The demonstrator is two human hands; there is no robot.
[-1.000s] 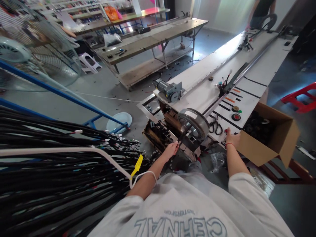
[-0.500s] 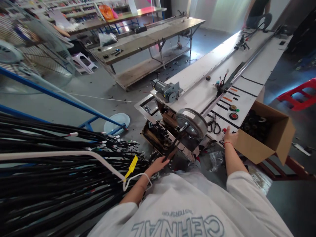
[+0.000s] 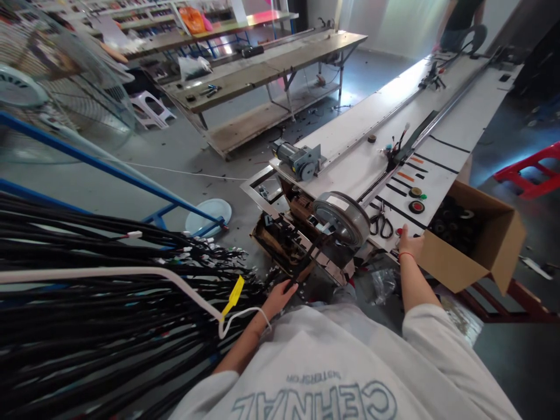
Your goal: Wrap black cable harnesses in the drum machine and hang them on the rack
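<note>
My left hand [image 3: 280, 296] is closed around a black cable bundle [image 3: 303, 269], low in front of my body. The bundle slants up to the grey wheel [image 3: 341, 219] at the near end of the long white worktable [image 3: 350, 160]. My right hand [image 3: 411, 244] lies at the near edge of that table with fingers stretched out, its fingertips beside a small red button [image 3: 399, 232]. Black-handled scissors [image 3: 382, 226] lie just left of it. Rolls of tape [image 3: 416, 207] and several short black and orange strips sit further up the table.
A cardboard box [image 3: 499, 245] of dark rolls stands right of my right hand. Many black cables [image 3: 109, 315] hang at my left, with a white hook rod [image 3: 166, 272] above them. A motor [image 3: 297, 158] sits on the table's corner. Another person [image 3: 457, 26] stands at the far end.
My left hand has shifted slightly left and down with the black cable bundle. My right hand stays at the table edge near the red button. The view has moved slightly.
</note>
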